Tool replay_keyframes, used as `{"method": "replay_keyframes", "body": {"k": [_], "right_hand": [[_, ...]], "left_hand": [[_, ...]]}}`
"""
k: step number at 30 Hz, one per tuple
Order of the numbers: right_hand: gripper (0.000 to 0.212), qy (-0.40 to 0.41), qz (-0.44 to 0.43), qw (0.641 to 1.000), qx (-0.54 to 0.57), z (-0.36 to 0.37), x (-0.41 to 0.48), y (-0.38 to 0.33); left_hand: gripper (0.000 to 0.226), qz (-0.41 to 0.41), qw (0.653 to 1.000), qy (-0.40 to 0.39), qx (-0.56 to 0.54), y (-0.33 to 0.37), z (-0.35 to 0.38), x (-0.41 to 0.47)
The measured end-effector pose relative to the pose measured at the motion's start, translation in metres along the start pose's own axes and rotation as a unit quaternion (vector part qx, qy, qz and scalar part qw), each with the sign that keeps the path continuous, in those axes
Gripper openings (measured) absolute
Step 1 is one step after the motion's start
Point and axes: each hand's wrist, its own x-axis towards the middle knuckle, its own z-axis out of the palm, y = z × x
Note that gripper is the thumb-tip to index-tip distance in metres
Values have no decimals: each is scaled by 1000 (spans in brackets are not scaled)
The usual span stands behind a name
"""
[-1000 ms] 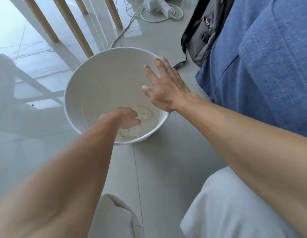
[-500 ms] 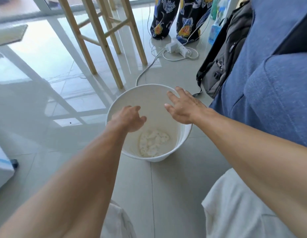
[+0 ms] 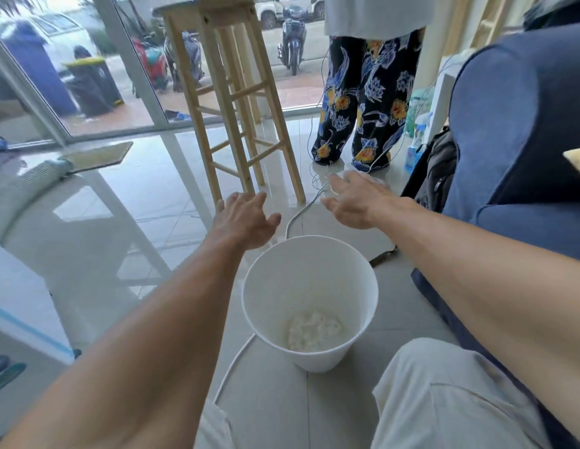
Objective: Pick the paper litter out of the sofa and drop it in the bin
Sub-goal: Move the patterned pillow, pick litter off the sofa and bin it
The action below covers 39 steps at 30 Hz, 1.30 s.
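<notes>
In the head view both hands are spread and hold nothing, the left hand and right hand reaching out beyond the far rim of the white bin, which stands just below and between them. The drop looks done, so the next move is probably a turn to the blue sofa beside the right hand for more litter. Crumpled paper litter lies at the bin's bottom.
</notes>
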Motion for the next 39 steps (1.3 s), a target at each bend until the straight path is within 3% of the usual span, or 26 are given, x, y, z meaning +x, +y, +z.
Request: {"method": "replay_keyframes", "body": {"k": [8, 12, 29, 34, 39], "right_hand": [[64, 3, 1, 999, -40, -34, -3, -3], [62, -5, 11, 999, -35, -86, -10, -12], [61, 64, 13, 998, -16, -557, -50, -64], [62, 75, 29, 996, -26, -643, -86, -60], [65, 85, 89, 992, -33, -674, -128, -32]], "left_hand": [[65, 0, 1000, 22, 7, -2, -42, 0], [65, -5, 1000, 10, 10, -8, -87, -4], [63, 15, 998, 62, -26, 9, -562, 0], [67, 41, 995, 82, -48, 28, -645, -3], [73, 81, 993, 81, -20, 59, -679, -5]]}}
